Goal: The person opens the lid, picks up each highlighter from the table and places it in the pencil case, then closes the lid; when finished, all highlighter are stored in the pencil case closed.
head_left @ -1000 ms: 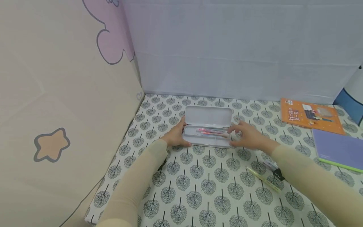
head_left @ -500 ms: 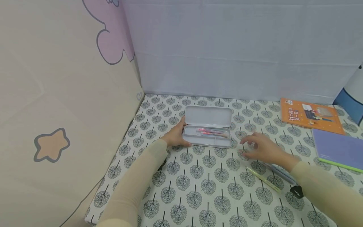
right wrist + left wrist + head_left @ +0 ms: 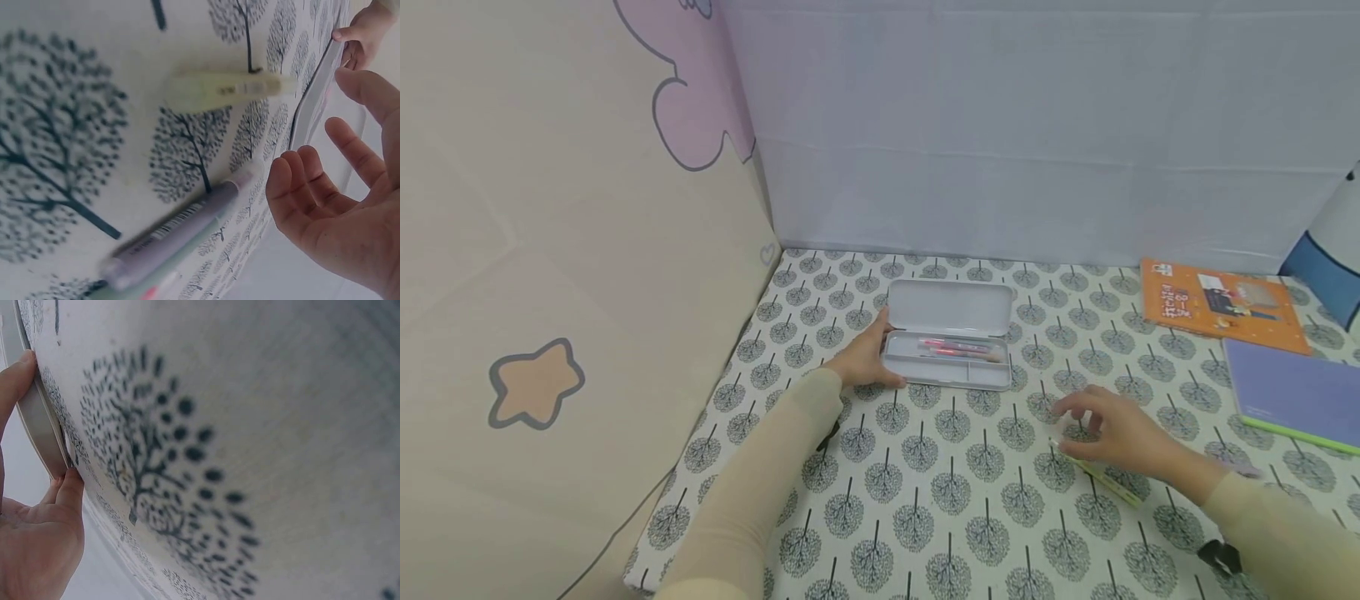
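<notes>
A white pencil case (image 3: 951,308) lies with its lid back, pink-and-clear pens (image 3: 958,348) in its rear compartment. My left hand (image 3: 865,354) grips the case's left end, thumb at the front corner and fingers behind; the left wrist view shows its fingertips against the case wall (image 3: 44,425). My right hand (image 3: 1120,429) hovers over a yellow pen (image 3: 1108,482), thumb and fingers apart and holding nothing. In the right wrist view, the yellow pen (image 3: 231,89) lies beside a purple pen (image 3: 181,228) and a green one (image 3: 140,282), slightly blurred.
An orange book (image 3: 1225,308) and a purple notebook (image 3: 1292,392) with a green edge lie on the right of the tree-patterned tablecloth (image 3: 917,517). A pale curtain (image 3: 1000,125) closes off the back, and a cream wall hanging (image 3: 587,250) borders the left.
My right hand has left the case's right end and moved right and towards me, over the yellow pen. My left hand and the case stay in place.
</notes>
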The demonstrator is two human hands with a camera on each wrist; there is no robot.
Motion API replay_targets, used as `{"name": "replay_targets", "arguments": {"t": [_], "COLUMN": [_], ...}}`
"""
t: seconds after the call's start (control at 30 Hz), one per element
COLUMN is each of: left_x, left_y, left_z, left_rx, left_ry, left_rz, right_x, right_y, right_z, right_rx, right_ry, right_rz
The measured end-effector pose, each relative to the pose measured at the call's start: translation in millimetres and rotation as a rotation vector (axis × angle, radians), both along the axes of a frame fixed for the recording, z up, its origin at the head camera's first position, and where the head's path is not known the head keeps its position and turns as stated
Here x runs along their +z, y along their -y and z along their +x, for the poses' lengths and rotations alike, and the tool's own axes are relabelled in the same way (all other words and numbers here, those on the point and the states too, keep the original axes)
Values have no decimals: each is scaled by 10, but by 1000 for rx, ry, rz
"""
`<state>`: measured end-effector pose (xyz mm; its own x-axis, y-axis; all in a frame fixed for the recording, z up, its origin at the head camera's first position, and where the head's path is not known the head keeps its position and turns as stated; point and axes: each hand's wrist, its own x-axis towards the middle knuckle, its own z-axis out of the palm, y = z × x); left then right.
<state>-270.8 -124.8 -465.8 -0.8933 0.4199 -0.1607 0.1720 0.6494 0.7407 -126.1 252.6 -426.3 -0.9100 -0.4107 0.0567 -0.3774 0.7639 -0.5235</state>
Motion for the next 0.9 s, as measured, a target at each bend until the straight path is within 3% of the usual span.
{"name": "replay_targets", "arguments": {"t": [0.47, 0.9], "left_x": [11, 6], "left_y": [-10, -7], "left_z": [0, 7], "left_rx": [8, 12], "left_ry": [8, 3], "left_rz": [-11, -7], "right_x": [-129, -183], "right_y": [-59, -63], "right_z": [255, 228], "right_rx": [-36, -6], "right_ry": [42, 54], "right_rz": [47, 11]}}
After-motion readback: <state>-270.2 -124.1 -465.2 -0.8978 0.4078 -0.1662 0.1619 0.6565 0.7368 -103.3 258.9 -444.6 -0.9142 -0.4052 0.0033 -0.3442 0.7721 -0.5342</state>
